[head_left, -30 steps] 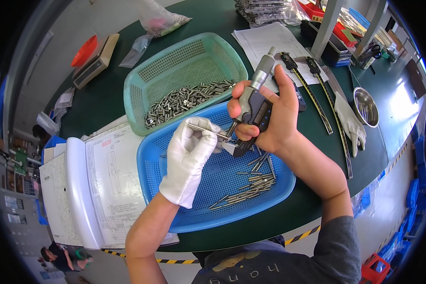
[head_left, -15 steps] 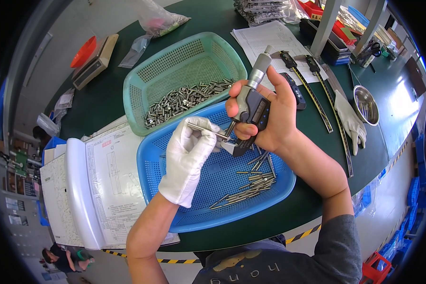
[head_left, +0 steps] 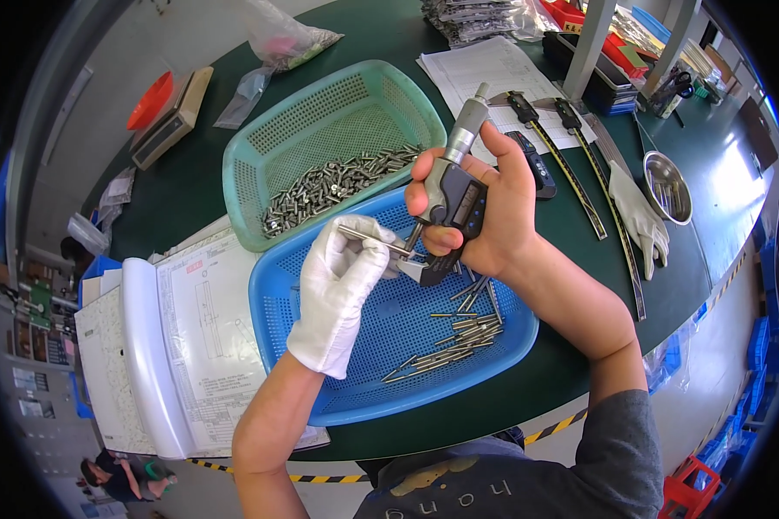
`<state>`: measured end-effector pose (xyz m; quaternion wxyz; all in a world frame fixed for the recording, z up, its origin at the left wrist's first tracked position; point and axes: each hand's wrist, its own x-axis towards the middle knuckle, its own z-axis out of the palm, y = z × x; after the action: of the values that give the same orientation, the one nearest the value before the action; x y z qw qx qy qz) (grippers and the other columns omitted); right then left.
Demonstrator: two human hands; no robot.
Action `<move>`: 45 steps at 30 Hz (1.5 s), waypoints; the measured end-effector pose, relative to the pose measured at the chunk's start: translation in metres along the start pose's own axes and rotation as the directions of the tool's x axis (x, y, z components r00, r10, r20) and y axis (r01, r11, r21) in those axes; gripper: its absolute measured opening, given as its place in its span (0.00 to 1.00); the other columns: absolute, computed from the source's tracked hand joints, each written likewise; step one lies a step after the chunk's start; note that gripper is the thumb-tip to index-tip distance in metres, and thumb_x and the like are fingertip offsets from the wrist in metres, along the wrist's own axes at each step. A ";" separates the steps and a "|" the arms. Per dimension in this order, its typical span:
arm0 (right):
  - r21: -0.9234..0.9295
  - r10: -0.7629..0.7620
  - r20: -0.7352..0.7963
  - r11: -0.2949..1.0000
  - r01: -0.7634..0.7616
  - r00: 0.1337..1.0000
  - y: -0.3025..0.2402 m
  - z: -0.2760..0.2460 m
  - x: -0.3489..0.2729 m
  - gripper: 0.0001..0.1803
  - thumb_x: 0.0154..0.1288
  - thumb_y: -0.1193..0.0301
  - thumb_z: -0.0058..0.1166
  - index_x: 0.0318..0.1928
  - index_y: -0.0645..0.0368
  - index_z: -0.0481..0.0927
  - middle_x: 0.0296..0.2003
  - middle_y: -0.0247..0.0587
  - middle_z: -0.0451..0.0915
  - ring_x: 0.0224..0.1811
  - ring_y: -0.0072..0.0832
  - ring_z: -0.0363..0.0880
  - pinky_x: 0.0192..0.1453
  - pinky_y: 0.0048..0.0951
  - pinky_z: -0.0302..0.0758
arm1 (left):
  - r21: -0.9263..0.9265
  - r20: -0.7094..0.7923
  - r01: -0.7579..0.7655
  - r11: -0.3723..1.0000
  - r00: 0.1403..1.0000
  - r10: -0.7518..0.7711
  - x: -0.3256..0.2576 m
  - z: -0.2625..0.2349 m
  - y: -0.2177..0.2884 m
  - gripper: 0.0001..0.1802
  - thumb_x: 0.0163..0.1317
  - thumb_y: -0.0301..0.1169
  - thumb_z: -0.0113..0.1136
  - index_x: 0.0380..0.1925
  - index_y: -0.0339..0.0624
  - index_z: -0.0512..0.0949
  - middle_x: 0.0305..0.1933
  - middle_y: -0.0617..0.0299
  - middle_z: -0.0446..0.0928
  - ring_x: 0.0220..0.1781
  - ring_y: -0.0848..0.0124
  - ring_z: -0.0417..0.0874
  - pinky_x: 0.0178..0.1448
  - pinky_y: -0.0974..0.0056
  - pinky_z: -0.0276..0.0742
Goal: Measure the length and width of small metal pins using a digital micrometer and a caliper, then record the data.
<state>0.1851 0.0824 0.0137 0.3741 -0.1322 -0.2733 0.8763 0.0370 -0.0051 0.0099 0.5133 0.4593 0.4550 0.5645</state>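
My left hand [head_left: 342, 277], in a white glove, pinches a thin metal pin [head_left: 374, 240] over the blue basket [head_left: 273, 337]. The pin's far end lies at the jaws of a digital micrometer [head_left: 459, 199]; whether both jaw faces touch it I cannot tell. My bare right hand [head_left: 506, 199] is wrapped round the micrometer, its grey thimble pointing up and away. Several loose metal pins [head_left: 463, 342] lie in the blue basket below. Just beyond stands a green basket [head_left: 255, 147] with many short metal pieces [head_left: 329, 190].
To the left lies an open folder with a drawing sheet [head_left: 203, 337]. On the right are two calipers [head_left: 571, 177], a white glove [head_left: 639, 216] and a steel bowl [head_left: 668, 190] with pins. A scale [head_left: 173, 117] with a red pan and a plastic bag [head_left: 290, 35] stand far left.
Both hands, with the pin and micrometer, have shifted very slightly left in the picture. The grip of each hand looks the same.
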 end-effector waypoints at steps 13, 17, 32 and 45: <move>-0.118 -0.023 -0.036 0.993 0.018 0.999 0.000 0.002 0.001 0.34 0.55 0.36 0.33 0.29 0.58 0.71 0.21 0.43 0.74 0.09 0.24 0.62 0.13 0.21 0.61 | 0.048 0.003 -0.001 0.999 1.000 0.001 0.000 0.000 0.002 0.07 0.58 0.29 0.52 0.33 0.39 0.68 0.35 0.62 0.70 0.37 0.75 0.73 0.40 0.70 0.72; -0.163 -0.043 -0.058 0.986 0.033 0.997 0.000 0.003 0.000 0.34 0.55 0.36 0.31 0.30 0.57 0.71 0.21 0.43 0.74 0.09 0.23 0.61 0.13 0.21 0.60 | 0.034 0.003 -0.011 0.999 1.000 0.011 0.001 0.000 0.000 0.06 0.58 0.28 0.52 0.33 0.39 0.68 0.35 0.61 0.70 0.36 0.75 0.73 0.40 0.70 0.72; -0.134 -0.074 -0.030 0.989 0.069 0.997 0.001 0.000 0.002 0.34 0.57 0.38 0.30 0.32 0.59 0.70 0.23 0.43 0.73 0.13 0.23 0.63 0.15 0.21 0.62 | -0.044 0.005 0.027 0.999 1.000 -0.026 0.004 -0.004 0.005 0.08 0.60 0.32 0.49 0.33 0.39 0.68 0.34 0.61 0.72 0.35 0.75 0.74 0.39 0.71 0.70; -0.174 -0.065 -0.080 0.983 0.051 0.995 0.002 0.003 0.002 0.36 0.59 0.39 0.26 0.34 0.62 0.70 0.22 0.45 0.74 0.10 0.24 0.63 0.17 0.24 0.63 | -0.009 -0.172 0.013 1.000 0.985 -0.015 0.007 -0.006 0.002 0.11 0.62 0.35 0.48 0.31 0.38 0.73 0.26 0.64 0.74 0.27 0.78 0.75 0.34 0.74 0.71</move>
<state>0.1812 0.0816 0.0150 0.3980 -0.1934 -0.3354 0.8317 0.0301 0.0011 0.0108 0.4780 0.4037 0.4985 0.6000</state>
